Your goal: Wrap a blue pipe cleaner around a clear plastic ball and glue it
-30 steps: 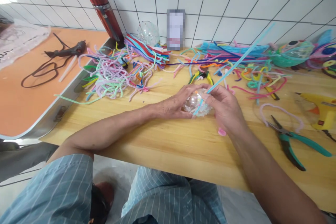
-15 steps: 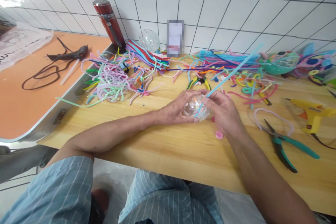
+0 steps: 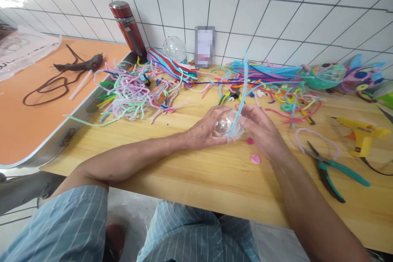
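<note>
A clear plastic ball (image 3: 224,123) with small coloured bits on or in it is cupped by my left hand (image 3: 204,127), the fingers wrapped round its far side and the thumb along its near side. One light-blue pipe cleaner (image 3: 245,82) runs across the ball's right side and rises in a slight curve towards the wall. My right hand (image 3: 262,129) is at the right side of the ball, its thumb and fingers closed about the lower part of the pipe cleaner; the exact grip is partly hidden. Two pink discs (image 3: 255,159) lie on the table below it.
Cut pipe cleaners (image 3: 132,90) heap at the left, with bundles (image 3: 267,69) along the wall. Teal-handled pliers (image 3: 330,168) and a yellow glue gun (image 3: 364,133) lie right. A red thermos (image 3: 129,28), another clear ball (image 3: 174,48) and a phone (image 3: 204,47) stand at the back.
The light-blue pipe cleaner has swung from slanting right to nearly upright and now bends. My right hand has shifted slightly; my left hand keeps its hold on the ball.
</note>
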The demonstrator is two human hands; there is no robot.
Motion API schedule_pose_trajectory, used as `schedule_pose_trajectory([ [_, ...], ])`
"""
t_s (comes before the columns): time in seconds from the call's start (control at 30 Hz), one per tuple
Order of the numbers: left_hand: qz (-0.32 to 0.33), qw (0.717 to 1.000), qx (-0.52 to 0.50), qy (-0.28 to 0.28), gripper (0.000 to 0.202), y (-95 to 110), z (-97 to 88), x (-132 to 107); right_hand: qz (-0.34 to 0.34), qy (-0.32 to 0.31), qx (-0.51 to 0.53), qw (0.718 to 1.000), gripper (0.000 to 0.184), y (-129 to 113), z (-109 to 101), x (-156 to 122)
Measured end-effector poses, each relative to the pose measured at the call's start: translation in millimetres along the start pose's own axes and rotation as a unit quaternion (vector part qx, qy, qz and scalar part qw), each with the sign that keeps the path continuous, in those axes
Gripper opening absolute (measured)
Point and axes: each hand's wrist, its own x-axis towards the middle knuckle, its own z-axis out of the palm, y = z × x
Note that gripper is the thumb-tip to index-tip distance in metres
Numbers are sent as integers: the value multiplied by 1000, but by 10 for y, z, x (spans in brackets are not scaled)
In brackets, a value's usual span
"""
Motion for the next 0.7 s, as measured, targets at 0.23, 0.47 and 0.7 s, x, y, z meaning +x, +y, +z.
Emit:
schedule_pose_trajectory([
  [0.23,-9,997,36,68,89,5,45,-20,13,-85,-41,995,68,-55,-37,5],
  [0.47,2,997,27,76,92,-25,108,-42,-15,-77,-75,994,70,-24,-3,-23],
  [0.7,-60,996,-58,17,67,81,30,-58,0,-53,-47,997,78,203,-55,-120],
])
